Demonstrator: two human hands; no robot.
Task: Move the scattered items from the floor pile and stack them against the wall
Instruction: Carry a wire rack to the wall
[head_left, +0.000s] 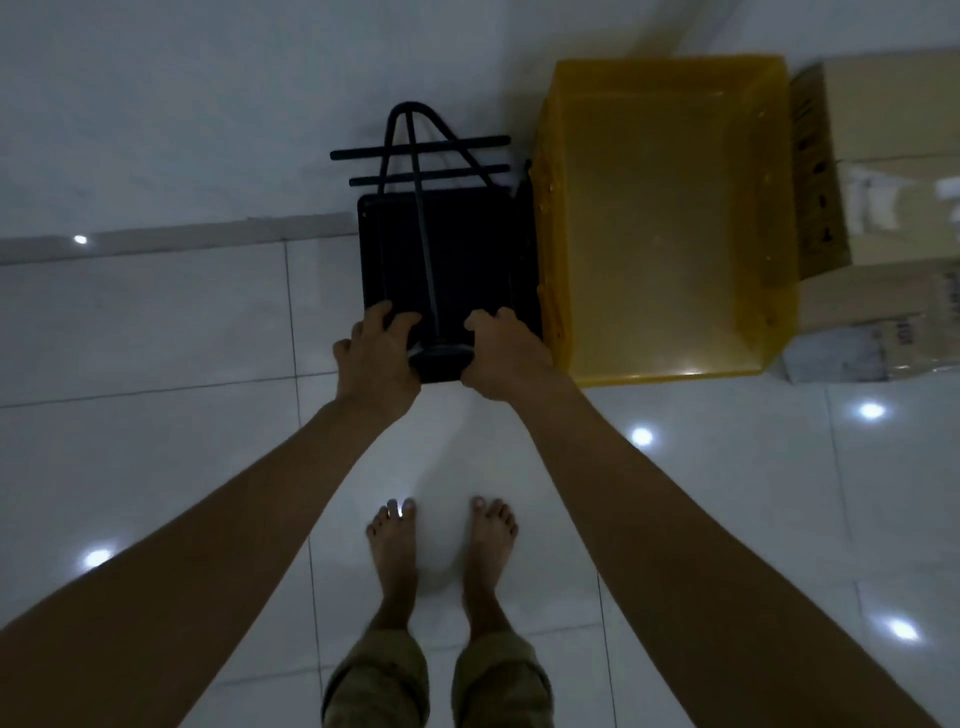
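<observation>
as both hands grip, black metal-framed stand (447, 260)

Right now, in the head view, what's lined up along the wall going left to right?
Black metal stand, gripped at its near edge by the left hand and right hand → yellow plastic crate → cardboard box.

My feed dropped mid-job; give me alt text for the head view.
Both hands, left and right, grip the near edge of a black stand set against the wall, beside a yellow bin and cardboard box.
</observation>
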